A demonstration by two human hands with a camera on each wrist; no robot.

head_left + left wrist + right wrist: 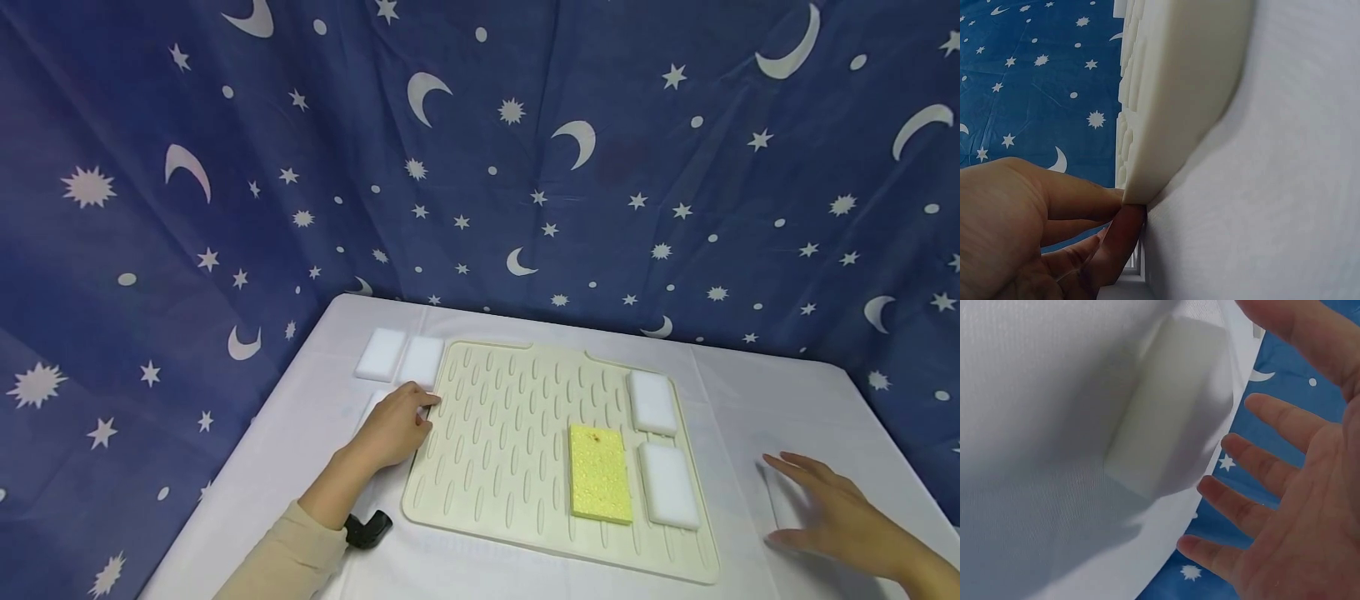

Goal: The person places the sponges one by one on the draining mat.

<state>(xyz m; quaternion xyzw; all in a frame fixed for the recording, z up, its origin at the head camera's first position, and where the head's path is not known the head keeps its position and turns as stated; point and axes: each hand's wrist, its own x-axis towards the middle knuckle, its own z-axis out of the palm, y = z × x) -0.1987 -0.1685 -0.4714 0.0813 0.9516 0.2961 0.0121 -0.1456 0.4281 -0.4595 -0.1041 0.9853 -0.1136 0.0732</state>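
Note:
A cream ridged drying mat (pixel 517 450) lies on the white table. My left hand (pixel 393 427) pinches its left edge; in the left wrist view, the thumb and a finger (pixel 1124 244) meet at the rim of the mat (pixel 1179 94). On the mat's right part are a yellow sponge (pixel 600 475) and two white sponges, the far one (pixel 652 402) and the near one (pixel 669 485). My right hand (pixel 832 517), fingers spread, hovers above another white sponge (pixel 1166 406) right of the mat, apart from it.
Two white sponges, one (pixel 381 354) beside the other (pixel 422 362), lie beyond my left hand, with a further white block (pixel 372 402) partly hidden by it. A black curved object (pixel 367 530) shows at my left wrist. A blue star-and-moon curtain (pixel 480 167) hangs behind the table.

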